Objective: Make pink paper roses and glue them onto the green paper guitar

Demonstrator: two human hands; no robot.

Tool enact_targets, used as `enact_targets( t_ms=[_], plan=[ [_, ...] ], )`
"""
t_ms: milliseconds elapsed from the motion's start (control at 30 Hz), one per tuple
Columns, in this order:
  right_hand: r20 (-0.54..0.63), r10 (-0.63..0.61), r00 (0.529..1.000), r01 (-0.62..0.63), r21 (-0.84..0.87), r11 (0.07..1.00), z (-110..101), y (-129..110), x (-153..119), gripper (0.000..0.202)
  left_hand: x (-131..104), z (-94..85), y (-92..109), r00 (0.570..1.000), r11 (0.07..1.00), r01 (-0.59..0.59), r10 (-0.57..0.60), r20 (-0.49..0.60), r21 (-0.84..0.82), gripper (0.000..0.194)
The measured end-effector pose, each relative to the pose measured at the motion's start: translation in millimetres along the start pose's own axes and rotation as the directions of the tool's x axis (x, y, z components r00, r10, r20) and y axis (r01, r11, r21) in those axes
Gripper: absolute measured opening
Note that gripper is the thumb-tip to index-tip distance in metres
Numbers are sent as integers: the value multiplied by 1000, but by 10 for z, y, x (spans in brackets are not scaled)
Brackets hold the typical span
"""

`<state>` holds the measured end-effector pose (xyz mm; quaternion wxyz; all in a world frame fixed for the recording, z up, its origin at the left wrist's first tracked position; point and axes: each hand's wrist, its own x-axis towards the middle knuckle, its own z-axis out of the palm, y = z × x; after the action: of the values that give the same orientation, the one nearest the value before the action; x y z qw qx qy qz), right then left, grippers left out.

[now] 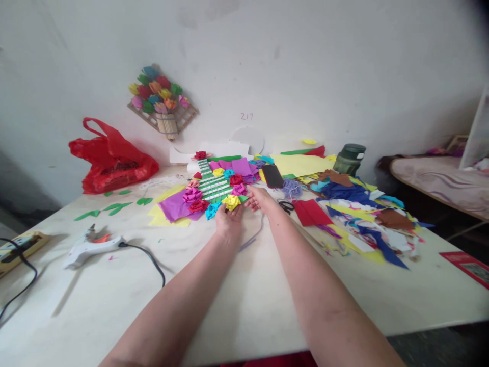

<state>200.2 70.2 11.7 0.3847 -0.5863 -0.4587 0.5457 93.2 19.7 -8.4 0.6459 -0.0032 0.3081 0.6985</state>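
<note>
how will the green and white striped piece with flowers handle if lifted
The striped piece probably holds its shape, since its rows look straight. Its folded flowers look papery, so they could crush if squeezed. It is likely light, as its parts look thin.

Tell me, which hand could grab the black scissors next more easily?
Probably the right hand: the scissors lie just to its right. The left hand is farther away, by the yellow flower.

Bright paper flowers (192, 194) edge a green-and-white striped panel (216, 189).
</note>
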Motion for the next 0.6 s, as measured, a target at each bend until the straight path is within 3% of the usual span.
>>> enact_targets(
  t_ms=[133, 600],
  plan=[
    [13, -24, 1000, 24, 8, 1000, -28, -3, -17, 31, 14, -6, 5, 1000, 1000, -3, 3, 0, -3, 18],
    [7, -36, 999, 36, 20, 999, -27, 56, 89, 51, -10, -2, 34, 1000, 999, 26, -26, 3, 20, 18]
  ],
)
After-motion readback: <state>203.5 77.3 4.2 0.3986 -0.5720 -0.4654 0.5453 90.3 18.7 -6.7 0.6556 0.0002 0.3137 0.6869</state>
